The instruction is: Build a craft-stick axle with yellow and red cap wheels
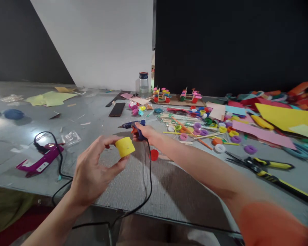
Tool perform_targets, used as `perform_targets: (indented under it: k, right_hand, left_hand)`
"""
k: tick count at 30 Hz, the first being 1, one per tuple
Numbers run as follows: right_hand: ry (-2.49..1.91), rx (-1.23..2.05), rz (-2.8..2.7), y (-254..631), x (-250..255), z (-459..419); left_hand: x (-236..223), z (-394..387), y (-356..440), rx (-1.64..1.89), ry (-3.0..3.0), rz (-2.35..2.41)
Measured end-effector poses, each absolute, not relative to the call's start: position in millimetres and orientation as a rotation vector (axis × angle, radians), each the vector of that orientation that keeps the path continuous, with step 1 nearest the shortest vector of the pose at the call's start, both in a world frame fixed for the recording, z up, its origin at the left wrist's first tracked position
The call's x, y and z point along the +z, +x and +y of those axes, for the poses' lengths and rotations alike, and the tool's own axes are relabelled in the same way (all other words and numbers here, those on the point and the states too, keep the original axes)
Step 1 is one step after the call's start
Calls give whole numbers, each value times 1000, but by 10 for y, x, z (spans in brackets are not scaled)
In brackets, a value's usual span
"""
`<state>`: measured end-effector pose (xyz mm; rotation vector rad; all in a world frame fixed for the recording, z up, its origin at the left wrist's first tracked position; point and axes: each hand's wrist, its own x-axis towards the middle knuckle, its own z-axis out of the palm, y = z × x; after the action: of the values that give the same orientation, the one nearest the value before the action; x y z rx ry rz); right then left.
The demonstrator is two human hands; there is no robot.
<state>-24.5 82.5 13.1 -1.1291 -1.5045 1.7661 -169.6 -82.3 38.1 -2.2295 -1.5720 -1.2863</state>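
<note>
My left hand point(91, 167) pinches a short yellow cylinder point(125, 147) between thumb and fingers, above the grey table. A small dark mark shows on the cylinder's side; I cannot tell its material. My right hand point(145, 133) is wrapped round the handle of a dark blue glue gun point(131, 124) with an orange trigger. The nozzle points left, just beyond the cylinder and apart from it. A black cord point(151, 177) hangs from the gun and loops toward the table's front edge. Beneath my right forearm lie a red cap point(154, 155) and a flat wooden stick point(165, 158).
Coloured rings and caps point(197, 132) lie scattered at the right, with sticks among them. Yellow-handled pliers point(268, 176) rest near my right forearm. A purple power strip point(42, 160) lies left. Behind are a phone point(117, 109), a bottle point(143, 83) and small colourful models point(161, 95).
</note>
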Motion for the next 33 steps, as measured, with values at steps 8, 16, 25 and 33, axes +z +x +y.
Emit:
perform_targets:
  k: [8, 16, 25, 33]
  right_hand:
    - [-1458, 1441, -1951, 101, 299, 926]
    - [-1408, 1138, -2436, 1023, 374, 433]
    - [-1315, 1324, -2392, 974, 145, 467]
    - [-1124, 1521, -1696, 1428, 203, 95]
  left_hand:
    - [347, -812, -1718, -1374, -2226, -1546]
    - [640, -1050, -1614, -1864, -1928, -1545]
    - [709, -980, -1309, -2014, -2107, -1502]
    - [498, -773, -1169, -1644, -2543, -1449]
